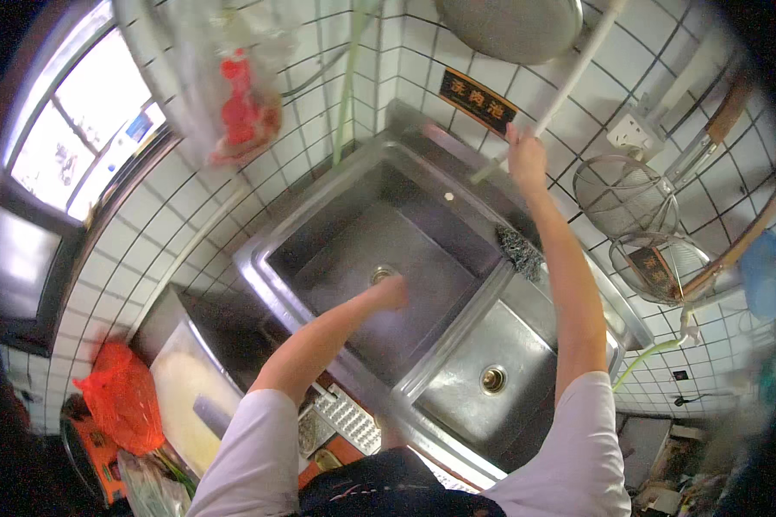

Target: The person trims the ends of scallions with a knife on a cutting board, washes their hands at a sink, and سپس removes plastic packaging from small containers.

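My right hand (528, 155) reaches up to the tiled wall above the sink and grips a pale plastic pipe or hose (572, 81) that runs down the wall; its lower end points at the back rim. My left hand (393, 294) is lowered into the left basin of the stainless steel double sink (375, 232), close to the drain (381, 274). It looks curled, but its fingers are blurred and I cannot tell if it holds anything. Dark steel wool (518, 252) sits on the divider's far end. The right basin (488, 352) has a round brass-coloured drain.
Mesh strainers (624, 197) and a large round pan (514, 29) hang on the wall. A black sign (478, 100) bears writing. A cutting board (191, 407) with a cleaver-like blade (212, 415) lies left, beside a red plastic bag (126, 397). A metal grater (349, 420) is near my body.
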`<state>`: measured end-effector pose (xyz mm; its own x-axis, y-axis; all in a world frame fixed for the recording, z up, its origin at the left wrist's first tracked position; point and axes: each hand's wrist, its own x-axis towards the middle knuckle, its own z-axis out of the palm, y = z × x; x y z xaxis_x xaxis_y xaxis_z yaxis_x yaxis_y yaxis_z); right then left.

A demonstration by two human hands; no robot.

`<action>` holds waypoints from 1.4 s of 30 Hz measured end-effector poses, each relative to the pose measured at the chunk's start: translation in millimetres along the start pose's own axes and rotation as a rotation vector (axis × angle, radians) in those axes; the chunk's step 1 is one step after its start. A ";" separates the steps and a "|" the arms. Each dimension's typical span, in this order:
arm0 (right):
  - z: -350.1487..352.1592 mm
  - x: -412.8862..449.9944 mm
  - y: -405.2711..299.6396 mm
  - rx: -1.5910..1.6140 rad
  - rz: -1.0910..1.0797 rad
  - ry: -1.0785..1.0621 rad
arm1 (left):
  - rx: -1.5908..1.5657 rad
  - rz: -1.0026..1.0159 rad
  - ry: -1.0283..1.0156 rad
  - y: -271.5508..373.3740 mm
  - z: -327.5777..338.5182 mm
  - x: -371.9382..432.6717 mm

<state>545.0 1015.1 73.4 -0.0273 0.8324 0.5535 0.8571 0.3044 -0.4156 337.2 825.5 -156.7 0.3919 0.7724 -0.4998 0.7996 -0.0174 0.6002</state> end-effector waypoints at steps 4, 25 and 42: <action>15.1 -9.0 16.4 0.188 -0.050 0.160 | -0.242 -0.162 0.435 16.6 -47.8 94.2; 141.5 -125.4 -47.8 1.171 0.883 -0.227 | -1.573 0.142 0.550 108.1 -82.2 117.4; 102.3 -79.1 89.6 0.509 0.565 -0.270 | -0.964 0.323 0.390 127.3 -70.1 80.5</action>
<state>571.3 1024.0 -81.4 0.1613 0.9869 -0.0049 0.4410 -0.0765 -0.8942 438.6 930.1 -76.8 0.2125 0.9720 -0.0998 -0.0747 0.1180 0.9902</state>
